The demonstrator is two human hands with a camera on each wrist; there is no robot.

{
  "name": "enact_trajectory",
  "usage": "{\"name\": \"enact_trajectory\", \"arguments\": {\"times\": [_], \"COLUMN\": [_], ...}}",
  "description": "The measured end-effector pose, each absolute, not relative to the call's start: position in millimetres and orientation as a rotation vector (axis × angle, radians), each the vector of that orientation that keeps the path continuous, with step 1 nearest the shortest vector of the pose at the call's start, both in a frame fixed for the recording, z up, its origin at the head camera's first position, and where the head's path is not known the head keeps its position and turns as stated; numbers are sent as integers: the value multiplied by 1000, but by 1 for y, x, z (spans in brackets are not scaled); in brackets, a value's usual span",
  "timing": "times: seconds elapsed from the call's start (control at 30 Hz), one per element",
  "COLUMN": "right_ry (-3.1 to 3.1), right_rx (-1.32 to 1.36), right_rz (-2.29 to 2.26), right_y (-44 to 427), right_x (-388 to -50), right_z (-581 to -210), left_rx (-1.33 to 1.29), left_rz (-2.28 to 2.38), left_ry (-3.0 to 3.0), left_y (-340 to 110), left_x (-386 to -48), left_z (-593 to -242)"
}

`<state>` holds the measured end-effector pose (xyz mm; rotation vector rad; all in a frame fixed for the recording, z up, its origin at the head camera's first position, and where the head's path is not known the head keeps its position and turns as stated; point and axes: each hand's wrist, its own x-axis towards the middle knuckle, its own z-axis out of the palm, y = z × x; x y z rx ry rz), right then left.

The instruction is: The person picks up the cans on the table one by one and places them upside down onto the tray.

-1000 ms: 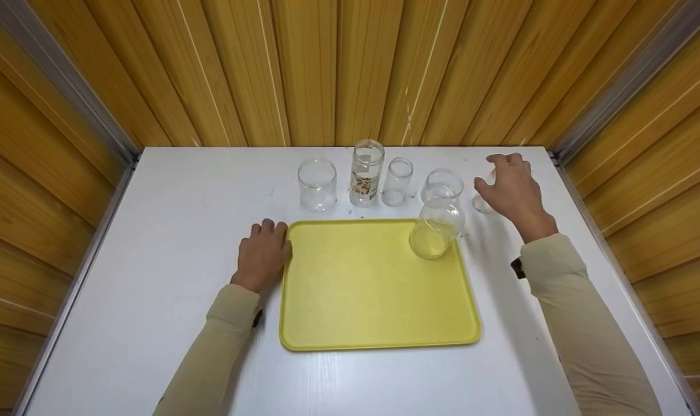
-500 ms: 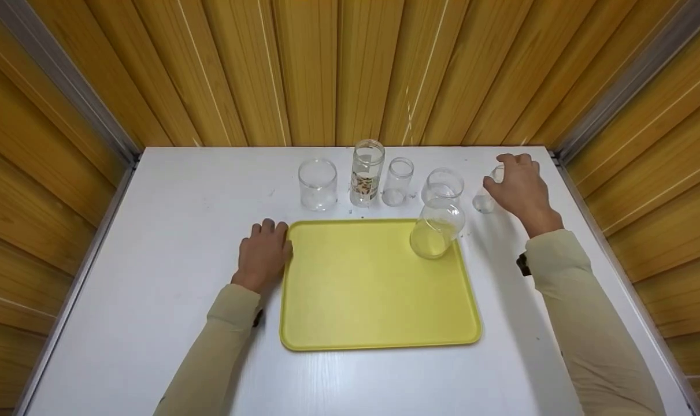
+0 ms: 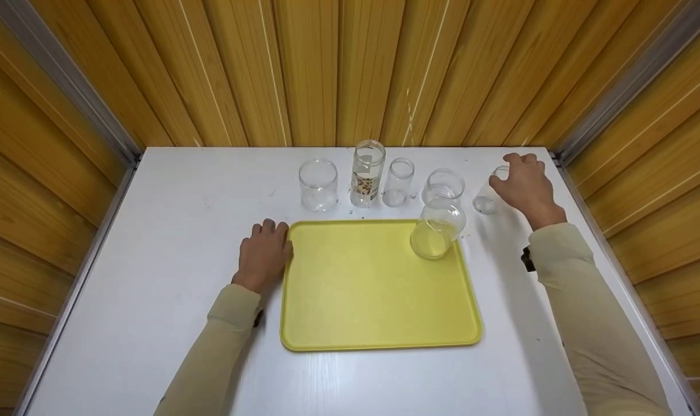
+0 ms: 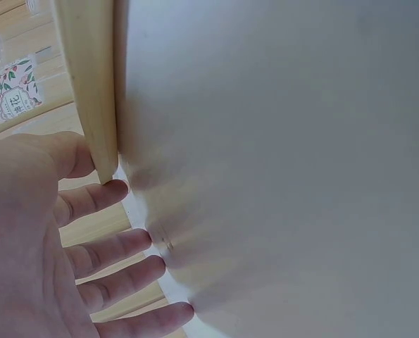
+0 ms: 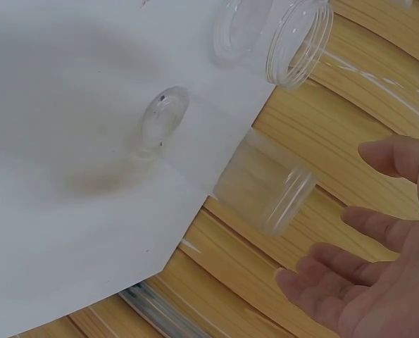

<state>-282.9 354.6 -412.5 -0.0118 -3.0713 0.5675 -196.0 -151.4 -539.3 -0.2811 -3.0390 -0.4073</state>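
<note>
My left hand [image 3: 261,254] rests at the upper left edge of the yellow tray [image 3: 378,289]; in the left wrist view the thumb and index finger touch the tray's rim [image 4: 89,84] and the other fingertips meet the white table. My right hand [image 3: 526,188] hovers beside a slim clear jar [image 3: 485,203] at the back right. The right wrist view shows that upright jar [image 5: 265,183] apart from the right hand [image 5: 364,246], whose fingers are spread and hold nothing. A wide clear jar [image 3: 433,237] stands on the tray's upper right corner.
Behind the tray stand a wide jar [image 3: 318,185], a tall jar with a patterned label [image 3: 365,182], a slim jar [image 3: 397,184] and another clear jar [image 3: 442,186], partly behind the one on the tray. Wood-patterned walls [image 3: 309,69] enclose the table [image 3: 170,231] at the back and sides.
My right hand has moved slightly right, away from the slim jar at the back right, which now shows more fully. My left hand and the tray have stayed in place.
</note>
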Motion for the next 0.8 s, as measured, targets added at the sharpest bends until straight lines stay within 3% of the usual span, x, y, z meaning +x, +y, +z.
{"name": "enact_trajectory", "arguments": {"times": [0.8], "right_ry": [-3172], "right_rx": [-47], "right_rz": [607], "right_y": [367], "right_x": [-298], "right_z": [-429], "left_rx": [-263], "left_rz": [-407], "left_ry": [-3056], "left_y": [-151], "left_x": [-197], "left_z": [-540]}}
